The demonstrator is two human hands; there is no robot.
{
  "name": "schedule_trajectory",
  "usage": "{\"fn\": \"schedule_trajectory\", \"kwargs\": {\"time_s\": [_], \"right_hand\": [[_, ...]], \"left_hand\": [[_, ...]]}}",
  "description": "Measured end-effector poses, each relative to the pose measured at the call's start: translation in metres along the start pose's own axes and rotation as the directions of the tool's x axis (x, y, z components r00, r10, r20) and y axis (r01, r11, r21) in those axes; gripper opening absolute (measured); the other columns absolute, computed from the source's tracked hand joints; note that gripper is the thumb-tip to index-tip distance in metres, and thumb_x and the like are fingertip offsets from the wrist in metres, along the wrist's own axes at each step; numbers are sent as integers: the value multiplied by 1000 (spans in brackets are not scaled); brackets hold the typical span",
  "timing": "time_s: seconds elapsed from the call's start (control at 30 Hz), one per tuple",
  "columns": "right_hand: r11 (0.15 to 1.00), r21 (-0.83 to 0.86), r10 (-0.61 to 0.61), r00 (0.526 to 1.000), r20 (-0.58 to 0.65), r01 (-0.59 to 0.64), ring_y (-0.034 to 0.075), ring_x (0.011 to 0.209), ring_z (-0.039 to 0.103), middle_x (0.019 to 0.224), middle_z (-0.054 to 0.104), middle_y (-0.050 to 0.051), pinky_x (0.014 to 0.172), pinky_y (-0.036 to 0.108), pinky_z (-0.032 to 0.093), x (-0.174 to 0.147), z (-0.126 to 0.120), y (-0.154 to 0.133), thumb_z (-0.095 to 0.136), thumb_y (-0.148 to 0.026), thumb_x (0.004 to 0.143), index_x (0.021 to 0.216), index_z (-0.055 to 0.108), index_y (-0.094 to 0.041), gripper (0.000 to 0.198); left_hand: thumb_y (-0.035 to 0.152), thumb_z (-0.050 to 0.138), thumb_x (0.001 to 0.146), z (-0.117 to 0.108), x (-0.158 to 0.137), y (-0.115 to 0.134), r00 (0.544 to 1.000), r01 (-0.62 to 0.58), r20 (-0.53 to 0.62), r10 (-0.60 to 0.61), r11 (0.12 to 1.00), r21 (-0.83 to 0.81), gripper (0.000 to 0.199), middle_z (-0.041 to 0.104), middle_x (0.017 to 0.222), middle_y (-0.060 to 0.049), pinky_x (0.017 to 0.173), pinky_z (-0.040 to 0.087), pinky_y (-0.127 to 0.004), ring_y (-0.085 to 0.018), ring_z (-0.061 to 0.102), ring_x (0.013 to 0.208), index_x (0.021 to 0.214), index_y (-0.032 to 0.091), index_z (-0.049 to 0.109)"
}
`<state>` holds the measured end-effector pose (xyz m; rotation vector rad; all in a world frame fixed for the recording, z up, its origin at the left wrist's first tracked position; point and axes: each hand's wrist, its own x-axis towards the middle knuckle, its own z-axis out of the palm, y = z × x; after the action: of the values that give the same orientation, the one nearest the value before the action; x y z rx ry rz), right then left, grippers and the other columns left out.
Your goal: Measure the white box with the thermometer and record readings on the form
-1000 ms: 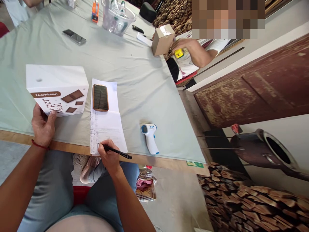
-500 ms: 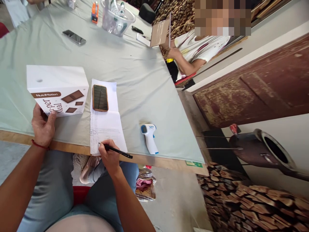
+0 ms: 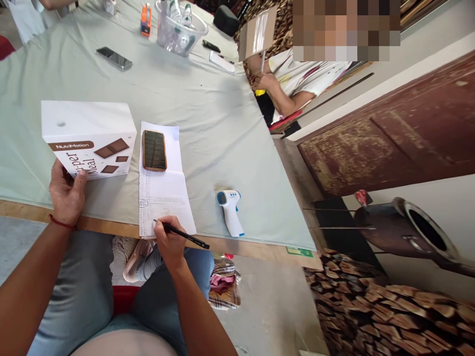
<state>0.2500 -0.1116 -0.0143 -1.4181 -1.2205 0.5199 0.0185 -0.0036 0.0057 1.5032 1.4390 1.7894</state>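
My left hand [image 3: 69,193] grips the lower left edge of a white NutriMotion box [image 3: 89,118], with its thumb on the printed front; the other fingers are partly hidden. A black pen [image 3: 189,237] is pinched in my right hand [image 3: 170,242], its tip at the lower part of a paper sheet [image 3: 163,190]. Small handwriting runs down the sheet's left side, with one circled spot. On the sheet's upper half lies a phone [image 3: 154,151] in a brown case. To the right of the paper rests a white and blue infrared thermometer [image 3: 230,212].
Farther back on the cloth-covered table [image 3: 208,133] are another phone [image 3: 114,58], a clear tub [image 3: 180,29] of bottles and an orange tape dispenser [image 3: 146,21]. Across the table a person [image 3: 297,84] holds a cardboard piece [image 3: 258,33]. Firewood [image 3: 389,311] is stacked at lower right.
My right hand and the pen have shifted slightly right along the paper. Across the table, the cardboard has been lifted and tilted. My left hand and the box look unchanged.
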Motion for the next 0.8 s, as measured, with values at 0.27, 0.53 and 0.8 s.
{"fn": "schedule_trajectory", "kwargs": {"time_s": [0.27,0.53,0.8], "right_hand": [[1000,-29,8,999,39,-7,11,51,46,55,51,-5,52,23,42,1,-1,1,52,-27,79,66,55,-20,15],[999,-41,10,998,55,-8,11,53,46,56,50,-5,53,24,42,2,-2,-1,52,-27,80,66,53,-21,15],[1000,7,-15,1000,9,14,12,56,48,60,52,-4,56,25,43,0,-3,2,54,-27,82,69,55,-20,15]], "left_hand": [[59,69,80,0,0,-1,1000,-25,4,25,1000,-6,69,62,128,-15,104,47,-40,-24,59,118,128,12,53],[58,69,80,-1,-1,2,1000,-9,18,8,1000,5,69,62,126,-16,104,48,-39,-23,60,116,127,10,53],[58,71,76,1,2,-3,1000,16,7,-16,1000,18,70,58,130,-14,109,43,-42,-25,56,121,126,13,51]]}}
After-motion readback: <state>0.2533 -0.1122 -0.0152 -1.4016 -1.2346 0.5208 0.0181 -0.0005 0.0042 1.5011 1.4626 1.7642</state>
